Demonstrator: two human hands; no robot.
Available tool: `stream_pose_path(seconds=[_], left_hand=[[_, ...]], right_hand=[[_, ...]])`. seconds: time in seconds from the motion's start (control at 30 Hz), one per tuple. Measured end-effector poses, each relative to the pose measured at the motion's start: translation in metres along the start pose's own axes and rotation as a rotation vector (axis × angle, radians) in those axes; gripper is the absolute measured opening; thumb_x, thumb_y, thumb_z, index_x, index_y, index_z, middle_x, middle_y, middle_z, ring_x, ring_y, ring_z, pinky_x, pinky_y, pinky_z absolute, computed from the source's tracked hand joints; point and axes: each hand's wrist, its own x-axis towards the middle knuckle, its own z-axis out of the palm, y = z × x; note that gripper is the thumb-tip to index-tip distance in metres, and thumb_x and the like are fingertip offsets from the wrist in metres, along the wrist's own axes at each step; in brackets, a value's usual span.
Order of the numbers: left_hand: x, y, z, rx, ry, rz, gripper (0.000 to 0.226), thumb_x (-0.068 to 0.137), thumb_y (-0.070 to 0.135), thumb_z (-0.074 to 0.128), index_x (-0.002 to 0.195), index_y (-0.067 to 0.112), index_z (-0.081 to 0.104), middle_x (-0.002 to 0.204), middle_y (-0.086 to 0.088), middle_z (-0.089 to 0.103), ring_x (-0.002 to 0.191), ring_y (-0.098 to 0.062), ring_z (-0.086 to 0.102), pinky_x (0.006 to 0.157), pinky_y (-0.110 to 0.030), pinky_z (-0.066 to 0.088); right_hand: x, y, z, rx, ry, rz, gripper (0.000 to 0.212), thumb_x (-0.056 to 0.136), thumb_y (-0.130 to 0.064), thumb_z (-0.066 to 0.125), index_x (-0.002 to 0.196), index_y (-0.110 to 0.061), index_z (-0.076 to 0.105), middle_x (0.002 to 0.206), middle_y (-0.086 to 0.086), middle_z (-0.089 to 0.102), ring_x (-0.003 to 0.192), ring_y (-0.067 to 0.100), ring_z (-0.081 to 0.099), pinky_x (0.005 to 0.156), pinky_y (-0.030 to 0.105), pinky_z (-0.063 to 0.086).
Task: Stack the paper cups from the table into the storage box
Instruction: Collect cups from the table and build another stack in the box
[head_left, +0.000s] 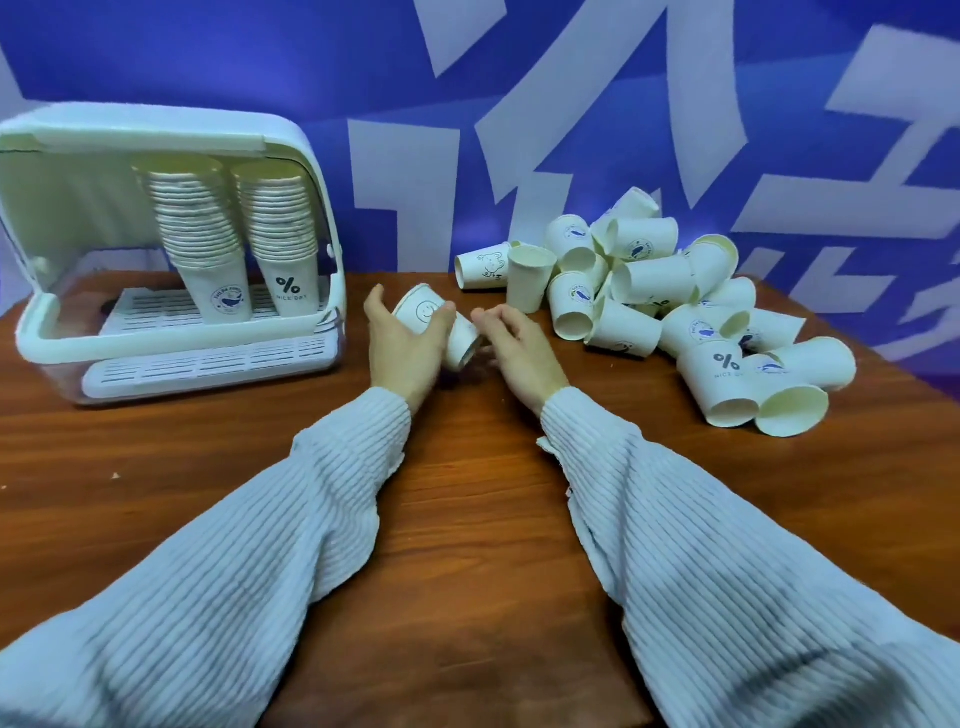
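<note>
My left hand (405, 345) grips a white paper cup (423, 310) with a smiley face, tilted on its side above the table's middle. Just to its right my right hand (519, 345) hovers with loosely curled fingers, close to the cup's base; whether it touches the cup is unclear. The white storage box (47, 338) stands open at the back left, with two tall cup stacks inside: a left stack (200, 234) and a right stack (283, 234). A pile of loose paper cups (654, 301) lies at the back right.
The wooden table (467, 519) stretches toward me, with its right edge slanting past the pile. One cup (529, 278) stands upright at the pile's left side. A blue wall with white shapes rises right behind the table.
</note>
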Motion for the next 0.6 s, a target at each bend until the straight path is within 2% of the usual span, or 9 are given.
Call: stream_pose_path(seconds=[0.07, 0.13, 0.17, 0.27, 0.4, 0.5, 0.6], left_hand=[[-0.003, -0.005, 0.004, 0.033, 0.006, 0.044, 0.102, 0.083, 0.041, 0.081, 0.159, 0.022, 0.015, 0.153, -0.006, 0.041, 0.14, -0.017, 0.041, 0.111, -0.025, 0.029], [-0.006, -0.006, 0.004, 0.075, -0.008, 0.102, 0.104, 0.08, 0.042, 0.084, 0.158, 0.027, 0.017, 0.148, -0.003, 0.046, 0.136, -0.016, 0.045, 0.108, -0.027, 0.033], [-0.008, -0.005, 0.003, 0.089, -0.018, 0.138, 0.103, 0.079, 0.044, 0.084, 0.158, 0.03, 0.018, 0.147, -0.002, 0.048, 0.135, -0.016, 0.047, 0.11, -0.03, 0.036], [-0.016, -0.002, 0.002, 0.12, -0.072, 0.204, 0.101, 0.079, 0.044, 0.085, 0.157, 0.032, 0.021, 0.149, 0.0, 0.048, 0.135, -0.015, 0.048, 0.113, -0.034, 0.04], [-0.024, 0.001, 0.003, 0.14, -0.121, 0.246, 0.099, 0.078, 0.04, 0.086, 0.156, 0.03, 0.025, 0.149, 0.001, 0.048, 0.135, -0.014, 0.047, 0.112, -0.033, 0.041], [-0.027, 0.005, 0.002, 0.152, -0.122, 0.28, 0.098, 0.078, 0.042, 0.086, 0.156, 0.028, 0.027, 0.152, 0.004, 0.046, 0.137, -0.014, 0.045, 0.113, -0.033, 0.041], [-0.029, 0.01, 0.001, 0.152, -0.118, 0.299, 0.097, 0.079, 0.044, 0.085, 0.156, 0.027, 0.028, 0.155, 0.005, 0.042, 0.139, -0.014, 0.043, 0.115, -0.036, 0.04]], right_hand=[[0.006, 0.004, -0.025, -0.307, 0.214, -0.068, 0.028, 0.098, -0.05, 0.05, 0.085, -0.029, 0.064, 0.09, -0.005, 0.069, 0.092, 0.019, 0.064, 0.081, 0.039, 0.049], [0.015, 0.008, -0.051, -0.642, 0.424, -0.121, 0.021, 0.095, -0.039, 0.052, 0.103, -0.028, 0.068, 0.11, 0.0, 0.069, 0.11, 0.026, 0.059, 0.091, 0.04, 0.046], [0.018, 0.01, -0.062, -0.806, 0.461, -0.119, 0.029, 0.092, -0.035, 0.055, 0.116, -0.024, 0.068, 0.123, 0.004, 0.067, 0.119, 0.029, 0.055, 0.098, 0.042, 0.043], [0.024, 0.021, -0.089, -1.11, 0.43, -0.051, 0.047, 0.087, -0.034, 0.059, 0.132, -0.02, 0.059, 0.14, 0.012, 0.057, 0.133, 0.035, 0.046, 0.105, 0.044, 0.036], [0.019, 0.038, -0.109, -1.334, 0.296, -0.014, 0.054, 0.087, -0.024, 0.062, 0.139, -0.021, 0.049, 0.135, 0.014, 0.055, 0.125, 0.038, 0.049, 0.102, 0.047, 0.036], [0.013, 0.04, -0.115, -1.422, 0.292, -0.085, 0.058, 0.084, -0.024, 0.067, 0.139, -0.022, 0.048, 0.127, 0.014, 0.055, 0.115, 0.039, 0.053, 0.095, 0.048, 0.039], [0.011, 0.036, -0.117, -1.392, 0.231, -0.095, 0.056, 0.086, -0.026, 0.069, 0.138, -0.022, 0.049, 0.134, 0.015, 0.049, 0.117, 0.039, 0.052, 0.094, 0.047, 0.041]])
